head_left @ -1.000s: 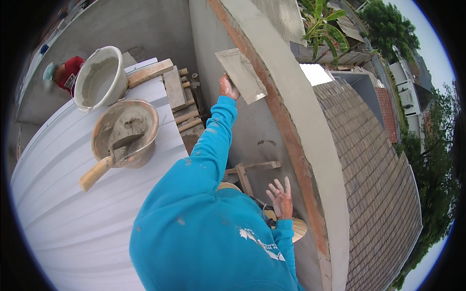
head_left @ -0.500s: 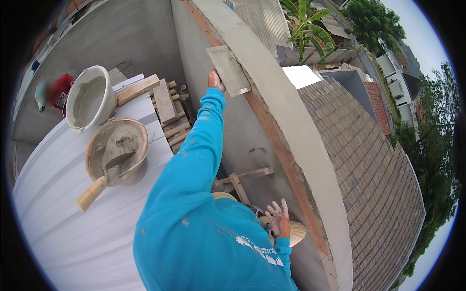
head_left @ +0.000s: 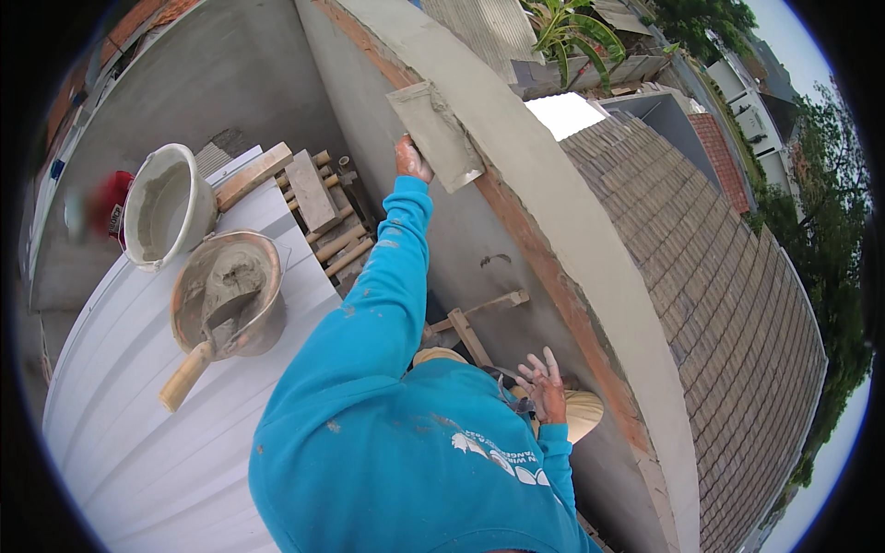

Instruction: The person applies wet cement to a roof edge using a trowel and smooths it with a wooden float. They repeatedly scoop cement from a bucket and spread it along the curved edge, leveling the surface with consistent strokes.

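My left hand grips a flat, mortar-smeared metal float, held over the inner edge of the rendered wall top, along an orange-brown strip; I cannot tell whether it touches. Lower right, my right hand is raised with fingers spread and empty, beside my beige-clad leg. On white corrugated roofing at left stands a bucket of grey mortar with a wooden-handled tool in it. A white bucket with grey slurry stands behind it.
A co-worker in red is behind the white bucket. Bamboo poles and boards lie left of my arm; a wooden frame is below. Beyond the wall are a tiled roof, a banana plant and trees.
The view has shifted, bringing the wall top leftward and the buckets lower. My left hand and float have moved slightly along the edge; my right hand stays open.
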`<state>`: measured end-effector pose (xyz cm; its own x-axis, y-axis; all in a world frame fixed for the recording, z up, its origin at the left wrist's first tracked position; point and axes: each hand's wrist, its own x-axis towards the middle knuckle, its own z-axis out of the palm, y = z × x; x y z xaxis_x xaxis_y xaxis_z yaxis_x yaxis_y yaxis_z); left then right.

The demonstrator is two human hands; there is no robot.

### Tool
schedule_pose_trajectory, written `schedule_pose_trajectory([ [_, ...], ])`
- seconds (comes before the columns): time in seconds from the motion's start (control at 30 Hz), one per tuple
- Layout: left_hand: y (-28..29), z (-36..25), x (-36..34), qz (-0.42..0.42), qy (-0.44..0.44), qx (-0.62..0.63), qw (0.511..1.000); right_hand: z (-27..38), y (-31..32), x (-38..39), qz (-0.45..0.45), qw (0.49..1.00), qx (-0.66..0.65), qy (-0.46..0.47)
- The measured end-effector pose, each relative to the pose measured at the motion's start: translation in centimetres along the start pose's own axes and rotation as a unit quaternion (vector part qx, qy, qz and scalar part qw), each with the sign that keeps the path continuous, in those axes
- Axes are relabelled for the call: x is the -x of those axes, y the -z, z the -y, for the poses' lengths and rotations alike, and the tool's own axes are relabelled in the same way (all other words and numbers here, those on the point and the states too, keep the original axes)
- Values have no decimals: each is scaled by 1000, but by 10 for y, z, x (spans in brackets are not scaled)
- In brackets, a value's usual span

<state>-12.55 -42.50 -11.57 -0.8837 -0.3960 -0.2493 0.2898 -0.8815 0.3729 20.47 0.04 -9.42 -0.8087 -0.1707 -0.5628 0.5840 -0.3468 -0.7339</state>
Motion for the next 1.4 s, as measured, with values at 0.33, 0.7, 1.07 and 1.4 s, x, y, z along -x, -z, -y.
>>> schedule_pose_trajectory([
  [0.33, -3, 34, 56, -26, 21, -3, 999, -3, -3, -1, -14, 999, 37, -5],
  [0.7, -13, 77, 139, -51, 101, -5, 994, -9, 5, 2, -14, 1000, 16, 19],
  [1.07, -41, 119, 209, 12, 129, 14, 992, -17, 13, 18, -72, 995, 13, 65],
  [1.4, -4, 80, 170, -17, 86, 41, 995, -21, 15, 27, -110, 990, -16, 85],
])
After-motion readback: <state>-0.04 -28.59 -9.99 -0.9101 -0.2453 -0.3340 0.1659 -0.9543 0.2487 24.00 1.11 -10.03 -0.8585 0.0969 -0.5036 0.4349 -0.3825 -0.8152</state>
